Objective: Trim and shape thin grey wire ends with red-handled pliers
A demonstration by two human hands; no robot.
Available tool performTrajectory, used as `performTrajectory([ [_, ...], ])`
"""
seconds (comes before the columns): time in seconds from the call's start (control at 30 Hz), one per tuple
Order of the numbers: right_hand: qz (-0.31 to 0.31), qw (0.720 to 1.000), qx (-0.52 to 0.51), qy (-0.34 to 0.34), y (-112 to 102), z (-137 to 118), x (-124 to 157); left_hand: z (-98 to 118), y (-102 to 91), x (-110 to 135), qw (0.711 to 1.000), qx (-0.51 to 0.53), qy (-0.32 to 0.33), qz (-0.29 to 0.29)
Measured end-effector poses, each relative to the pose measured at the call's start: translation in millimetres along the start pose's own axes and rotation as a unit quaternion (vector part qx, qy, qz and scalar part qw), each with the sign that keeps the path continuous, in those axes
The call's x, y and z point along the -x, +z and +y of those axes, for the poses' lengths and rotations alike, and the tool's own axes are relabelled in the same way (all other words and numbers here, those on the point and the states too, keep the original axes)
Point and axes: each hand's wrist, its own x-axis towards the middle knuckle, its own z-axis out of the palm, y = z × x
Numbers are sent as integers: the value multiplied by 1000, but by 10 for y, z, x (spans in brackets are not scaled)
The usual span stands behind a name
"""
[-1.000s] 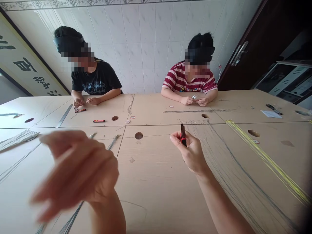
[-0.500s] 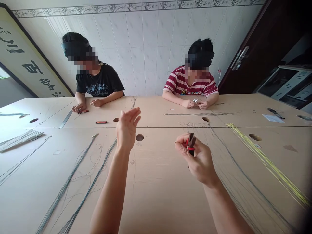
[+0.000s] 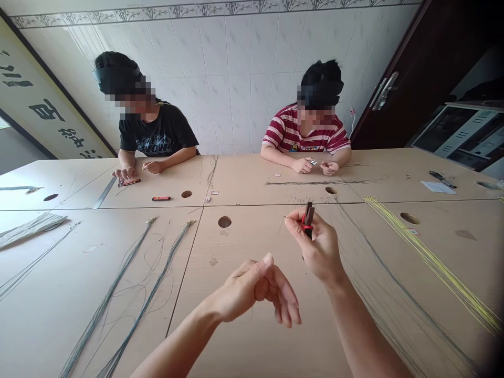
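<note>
— As the right hand hangs over the table, we see its fingers clamped on the red-handled pliers, nose up, with a thin wire poking out by the thumb.
— And the left hand?
— We've got it low and nearer us, fingers loosely curled, narrow, gripping nothing we can make out.
— Around them?
— To the left lie grey wire bundles, to the right yellow strands. A person in black and a person in stripes sit across the table.

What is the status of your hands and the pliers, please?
Right hand shut on red-handled pliers, above the table. Left hand loosely curled, nothing seen in it. Wire bundles lie flat to either side.
</note>
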Motion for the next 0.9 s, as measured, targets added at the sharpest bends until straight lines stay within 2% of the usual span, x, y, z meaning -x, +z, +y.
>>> performTrajectory([
  [0.13,20,1000,4,6,29,-6,28,-36,105,-28,984,108,85,117],
  [0.23,52,999,1,0,26,-4,39,-98,105,-56,971,124,93,179],
  [0.33,80,997,-6,-9,16,17,25,-174,101,-38,972,108,79,193],
  [0.47,105,994,-13,-11,9,58,-9,-247,117,35,989,67,26,132],
  [0.6,109,994,-17,-20,16,96,-34,-305,131,91,993,92,-41,62],
  [0.73,103,994,-28,-24,51,150,-47,-401,167,127,984,128,-114,-52],
  [0.83,96,995,-34,-19,112,204,-44,-416,252,163,985,75,-119,-99],
  [0.9,89,995,-40,-8,167,236,-35,-336,345,185,990,42,-79,-105],
])
